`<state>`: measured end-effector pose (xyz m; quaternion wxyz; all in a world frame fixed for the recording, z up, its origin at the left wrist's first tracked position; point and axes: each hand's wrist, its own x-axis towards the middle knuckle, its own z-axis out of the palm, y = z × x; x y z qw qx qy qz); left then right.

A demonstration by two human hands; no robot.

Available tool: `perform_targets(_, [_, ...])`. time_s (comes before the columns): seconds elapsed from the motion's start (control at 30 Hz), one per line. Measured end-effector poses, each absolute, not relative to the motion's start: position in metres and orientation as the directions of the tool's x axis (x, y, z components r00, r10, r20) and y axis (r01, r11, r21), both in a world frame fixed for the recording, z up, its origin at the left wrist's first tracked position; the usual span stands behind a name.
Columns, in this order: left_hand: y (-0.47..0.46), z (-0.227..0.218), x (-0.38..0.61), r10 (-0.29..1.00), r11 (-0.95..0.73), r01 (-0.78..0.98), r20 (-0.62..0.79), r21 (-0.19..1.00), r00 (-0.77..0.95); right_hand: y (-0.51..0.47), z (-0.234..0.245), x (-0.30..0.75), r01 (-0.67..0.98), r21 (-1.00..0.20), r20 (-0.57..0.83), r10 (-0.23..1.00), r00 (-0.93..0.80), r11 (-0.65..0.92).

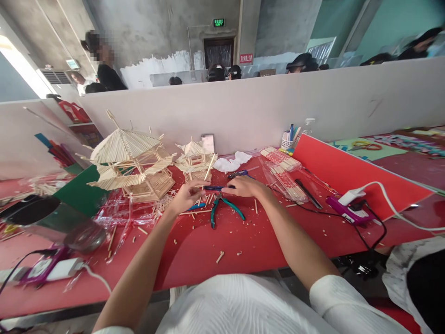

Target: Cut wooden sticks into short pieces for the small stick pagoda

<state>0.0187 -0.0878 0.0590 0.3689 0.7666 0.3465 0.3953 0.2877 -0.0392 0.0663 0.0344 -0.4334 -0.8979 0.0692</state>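
Observation:
My left hand point(188, 195) is closed, pinching a pale wooden stick point(210, 167) that points up and away. My right hand point(245, 186) grips one end of a slim dark blue tool like a pen or craft knife point(216, 188); its other end reaches my left fingertips. Just below lie green-handled pliers point(227, 204), jaws toward my hands, among short cut stick pieces point(209, 199). Beyond my left hand stands a small pavilion model point(193, 160) made of sticks. A larger stick pavilion point(127, 150) is on its left.
Bundled chopsticks point(285, 174) in plastic and white tissue point(232, 162) lie behind my right hand. A red board point(351, 171) and power strip point(349, 211) are at right. A clear container point(66, 227) and another strip point(45, 266) sit left. A white partition point(250, 106) backs the table; people are behind it.

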Motion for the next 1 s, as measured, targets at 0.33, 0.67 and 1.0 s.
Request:
perform_targets(0.33, [-0.075, 0.046, 0.013, 0.814, -0.558, 0.458, 0.350, 0.692, 0.463, -0.031, 0.062, 0.318, 0.875, -0.245, 0.042, 0.907, -0.419, 0.416])
perform_targets(0.67, [-0.073, 0.042, 0.015, 0.773, -0.626, 0.572, 0.329, 0.530, 0.542, -0.041, 0.058, 0.300, 0.939, -0.079, -0.163, 0.925, -0.344, 0.335])
perform_targets(1.0, [-0.070, 0.033, 0.017, 0.776, -0.625, 0.558, 0.358, 0.546, 0.519, -0.042, 0.053, 0.291, 0.899, -0.115, -0.013, 0.904, -0.427, 0.423])
